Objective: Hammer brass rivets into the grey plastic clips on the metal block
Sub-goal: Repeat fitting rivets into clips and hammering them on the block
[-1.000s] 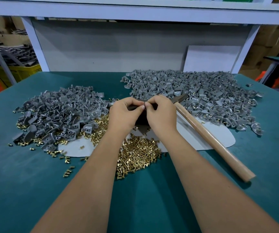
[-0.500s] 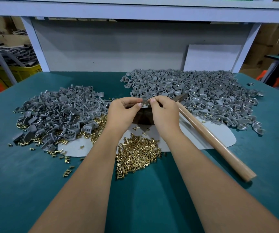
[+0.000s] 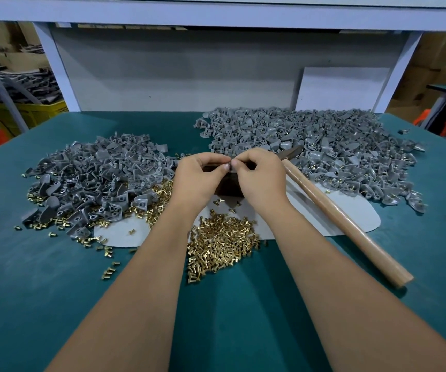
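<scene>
Hiding the metal block [image 3: 228, 187], both hands [image 3: 199, 178] [image 3: 259, 178] pinch something unclear.

Even, diffuse light falls from above, bright enough to read the whole bench [image 3: 55, 291]. Shadows are soft: a faint one runs along the near side of the hammer [image 3: 345, 224] handle, and dim ones lie under the forearms. No harsh glare; the rivets [image 3: 221, 245] glint mildly. Wide-angle distortion bows the shelf [image 3: 216, 16] above and tilts its posts outward, and the forearms swell toward the bottom edge. The hands [image 3: 232, 178] look slightly soft, their fingertips smeared. Corners behind the bench are dimmer and less sharp. Colours lean cool.
</scene>
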### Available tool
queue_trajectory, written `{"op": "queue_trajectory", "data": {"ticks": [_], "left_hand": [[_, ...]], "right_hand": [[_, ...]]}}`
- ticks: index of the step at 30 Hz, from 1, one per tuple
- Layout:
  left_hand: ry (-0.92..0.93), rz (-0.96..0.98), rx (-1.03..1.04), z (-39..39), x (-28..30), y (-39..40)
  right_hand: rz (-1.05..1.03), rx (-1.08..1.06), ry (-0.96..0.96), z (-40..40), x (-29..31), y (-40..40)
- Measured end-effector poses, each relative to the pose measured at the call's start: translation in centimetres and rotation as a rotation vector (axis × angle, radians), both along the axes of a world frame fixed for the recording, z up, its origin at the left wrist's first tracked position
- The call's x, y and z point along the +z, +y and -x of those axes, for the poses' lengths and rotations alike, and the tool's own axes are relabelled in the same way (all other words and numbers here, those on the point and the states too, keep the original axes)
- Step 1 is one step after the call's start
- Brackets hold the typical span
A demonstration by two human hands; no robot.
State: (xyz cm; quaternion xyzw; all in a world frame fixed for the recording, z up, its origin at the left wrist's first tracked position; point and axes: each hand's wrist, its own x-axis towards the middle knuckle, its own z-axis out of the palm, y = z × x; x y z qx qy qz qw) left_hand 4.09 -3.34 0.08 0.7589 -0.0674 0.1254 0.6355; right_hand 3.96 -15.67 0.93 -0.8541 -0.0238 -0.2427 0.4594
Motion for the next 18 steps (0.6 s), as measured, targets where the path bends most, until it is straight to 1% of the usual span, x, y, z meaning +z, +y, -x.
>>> {"op": "queue_trajectory", "data": {"ticks": [5, 9, 16, 18], "left_hand": [[-0.017, -0.017, 0.018, 0.0, -0.1, -0.2], [-0.016, -0.014, 0.026, 0.1, -0.1, -0.3], [-0.033, -0.065, 0.050, 0.3, 0.1, -0.3], [-0.038, -0.084, 0.065, 0.4, 0.1, -0.4]], "right_hand": [[0.039, -0.030, 0.039, 0.0, 0.4, 0.4], [0.024, -0.035, 0.049, -0.1, 0.3, 0.5], [0.052, 0.015, -0.026, 0.6, -0.3, -0.2], [0.069, -0.026, -0.041, 0.8, -0.1, -0.8]]}}
